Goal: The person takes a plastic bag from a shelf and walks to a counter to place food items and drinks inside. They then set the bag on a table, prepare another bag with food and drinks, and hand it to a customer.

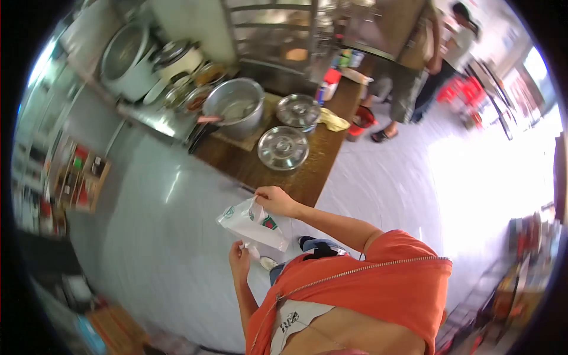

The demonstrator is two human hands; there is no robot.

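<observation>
Left hand [239, 257] pinching the lower edge of a white bag [253, 222], right hand [275, 200] gripping its top, held above the floor [160, 236] near the surface [307, 177], lidded pots [283, 148] and bowl [235, 106] beyond.

White printed plastic bag [253, 223], crumpled, held midair.

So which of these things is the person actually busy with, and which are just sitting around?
In hand:
- white plastic bag, held at its edges
- left hand at the lower edge
- right hand at the upper edge

Just lying about:
- big steel pot
- two lidded steel pots on the wooden counter
- rice cookers
- yellow cloth
- people standing beyond
</observation>
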